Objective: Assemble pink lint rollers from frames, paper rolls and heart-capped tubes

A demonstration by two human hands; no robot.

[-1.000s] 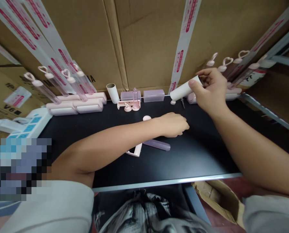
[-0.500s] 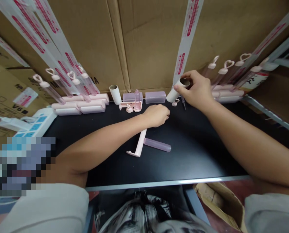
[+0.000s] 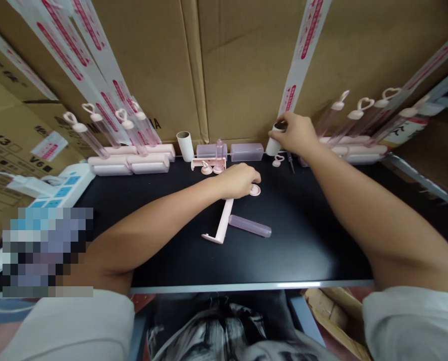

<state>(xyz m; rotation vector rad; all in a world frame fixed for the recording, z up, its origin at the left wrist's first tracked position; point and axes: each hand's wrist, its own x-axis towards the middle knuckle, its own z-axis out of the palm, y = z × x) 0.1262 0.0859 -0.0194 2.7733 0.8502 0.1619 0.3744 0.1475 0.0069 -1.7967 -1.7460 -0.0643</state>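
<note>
My right hand (image 3: 298, 133) grips the rim of a white cardboard tube (image 3: 272, 146), which stands nearly upright near the back of the black table. Beside it lie a pink heart-shaped loop (image 3: 278, 161) and a small dark screwdriver (image 3: 291, 163). The curled fingers of my left hand (image 3: 241, 179) close on the edge of a round pink cap (image 3: 255, 190), low over the tabletop. Just below that hand are a pink L-shaped holder (image 3: 224, 223) and a translucent purple tube (image 3: 251, 226); the holder's upper end is hidden by the hand.
Another white tube (image 3: 185, 146) stands at the back, near purple covers (image 3: 247, 152) and a pink part (image 3: 219, 158). Pink assemblies with heart loops line the left (image 3: 148, 163) and right (image 3: 366, 150). A power strip (image 3: 67, 185) lies left; cardboard boxes (image 3: 239, 65) wall the back.
The white tube in my right hand has gone from tilted to nearly upright. The round pink cap now shows at my left fingertips. The whole view has shifted slightly.
</note>
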